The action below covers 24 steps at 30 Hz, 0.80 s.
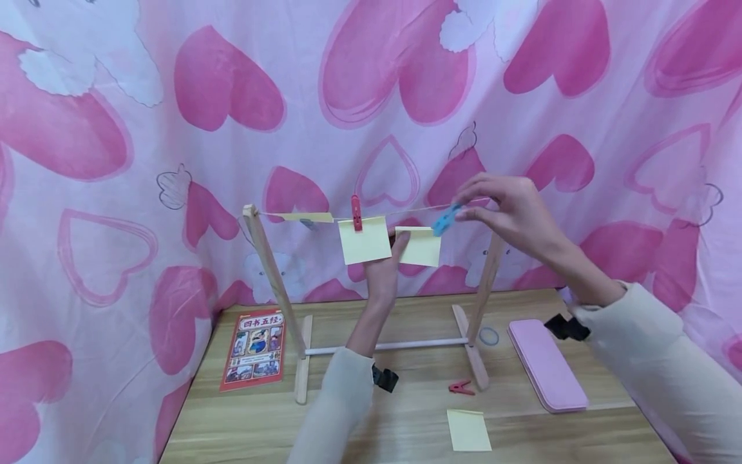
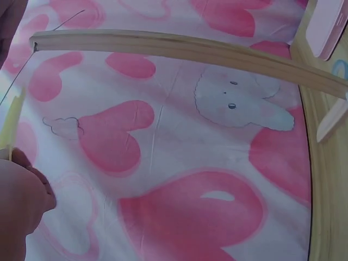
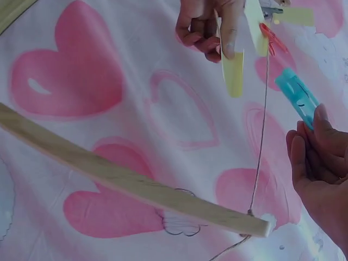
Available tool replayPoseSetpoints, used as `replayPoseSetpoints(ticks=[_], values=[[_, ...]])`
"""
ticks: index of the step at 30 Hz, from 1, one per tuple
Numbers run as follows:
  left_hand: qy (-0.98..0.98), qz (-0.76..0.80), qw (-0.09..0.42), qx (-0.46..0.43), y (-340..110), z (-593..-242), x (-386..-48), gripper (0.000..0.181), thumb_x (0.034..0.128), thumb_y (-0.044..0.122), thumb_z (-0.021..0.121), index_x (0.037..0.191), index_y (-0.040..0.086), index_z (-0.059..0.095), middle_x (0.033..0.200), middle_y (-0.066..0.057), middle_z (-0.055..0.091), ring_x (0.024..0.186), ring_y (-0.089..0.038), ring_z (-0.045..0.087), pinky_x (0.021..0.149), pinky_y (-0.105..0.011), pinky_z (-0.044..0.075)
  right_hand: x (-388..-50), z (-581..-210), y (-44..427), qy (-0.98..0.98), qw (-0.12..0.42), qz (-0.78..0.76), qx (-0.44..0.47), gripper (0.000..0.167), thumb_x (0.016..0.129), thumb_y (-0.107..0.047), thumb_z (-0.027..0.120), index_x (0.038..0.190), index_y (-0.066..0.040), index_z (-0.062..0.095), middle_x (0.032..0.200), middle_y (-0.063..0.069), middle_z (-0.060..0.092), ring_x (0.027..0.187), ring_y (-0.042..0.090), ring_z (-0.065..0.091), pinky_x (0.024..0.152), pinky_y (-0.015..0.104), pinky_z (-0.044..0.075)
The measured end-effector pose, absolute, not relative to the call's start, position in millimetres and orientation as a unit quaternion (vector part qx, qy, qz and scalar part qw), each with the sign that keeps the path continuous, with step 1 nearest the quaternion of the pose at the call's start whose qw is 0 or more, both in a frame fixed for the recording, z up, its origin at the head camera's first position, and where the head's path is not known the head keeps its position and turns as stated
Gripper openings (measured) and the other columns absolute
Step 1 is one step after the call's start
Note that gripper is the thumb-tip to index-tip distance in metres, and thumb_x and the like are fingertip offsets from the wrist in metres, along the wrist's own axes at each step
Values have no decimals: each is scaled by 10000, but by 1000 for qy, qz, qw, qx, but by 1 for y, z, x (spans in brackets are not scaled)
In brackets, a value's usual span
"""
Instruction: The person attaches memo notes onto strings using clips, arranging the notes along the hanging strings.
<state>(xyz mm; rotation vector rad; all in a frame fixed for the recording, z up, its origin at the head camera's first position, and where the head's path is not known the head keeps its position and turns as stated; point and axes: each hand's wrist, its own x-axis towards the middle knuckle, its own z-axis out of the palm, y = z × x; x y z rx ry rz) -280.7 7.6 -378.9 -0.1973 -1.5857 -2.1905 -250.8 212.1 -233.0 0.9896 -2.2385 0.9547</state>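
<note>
My left hand pinches a yellow sticky note by its left side, just below the string. In the right wrist view the left thumb lies on that note. Between thumb and fingers, my right hand holds a blue clothespin near the note's upper right corner; the right wrist view shows the clothespin apart from note and string. A red clothespin clips another yellow note to the string. Farther left, a third note hangs by a greyish clip.
The string spans a wooden frame with a left post and right post. On the table lie a red book, a red clothespin, a yellow note, a pink case and a clear ring.
</note>
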Motion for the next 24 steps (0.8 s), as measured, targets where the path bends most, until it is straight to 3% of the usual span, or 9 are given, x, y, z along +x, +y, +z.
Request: replayPoseSetpoints(ticks=[1, 5, 8, 14, 19, 24], values=[[-563, -792, 223, -77, 10, -377, -281, 311, 1016, 86, 789, 1259, -69, 675, 1140, -126, 749, 1020, -110, 670, 976, -289, 578, -254, -228, 209, -826, 249, 353, 361, 192, 868, 101, 866, 1035, 16, 826, 1034, 157, 807, 926, -85, 655, 860, 74, 491], [-534, -800, 257, -92, 17, -372, -284, 288, 1020, 49, 771, 1237, -109, 668, 1087, 22, 716, 1013, -78, 647, 932, -225, 566, -266, -211, 199, -836, 237, 348, 352, 136, 892, 64, 866, 1018, 26, 833, 1007, 160, 801, 804, -16, 621, 760, 82, 494], [-517, -805, 273, -101, 20, -369, -286, 317, 1028, 28, 751, 1266, -137, 623, 1094, 42, 690, 1030, -82, 637, 928, -216, 554, -274, -202, 192, -846, 235, 329, 346, 111, 896, 53, 867, 1000, 25, 838, 990, 165, 807, 767, -24, 608, 728, 96, 488], [-495, -817, 285, -81, 23, -365, -292, 328, 1022, 42, 764, 1301, -26, 606, 1136, 52, 695, 1092, -90, 652, 991, -247, 558, -286, -193, 182, -869, 216, 303, 326, 79, 921, 33, 848, 997, 13, 844, 985, 158, 818, 790, -89, 645, 783, 95, 522], [-502, -815, 285, -45, 25, -362, -292, 266, 1001, 106, 802, 1207, -6, 676, 1046, 121, 707, 1015, -76, 628, 943, -222, 538, -289, -191, 177, -881, 189, 304, 310, 70, 927, 32, 842, 993, 8, 848, 980, 159, 818, 796, 99, 700, 731, 120, 527], [-505, -801, 318, -59, 27, -360, -292, 307, 1006, 76, 793, 1230, -85, 659, 961, 52, 663, 924, -113, 564, 841, -220, 503, -289, -191, 173, -886, 175, 292, 314, 59, 935, 25, 837, 984, -6, 849, 968, 148, 818, 797, 185, 706, 693, 138, 506]])
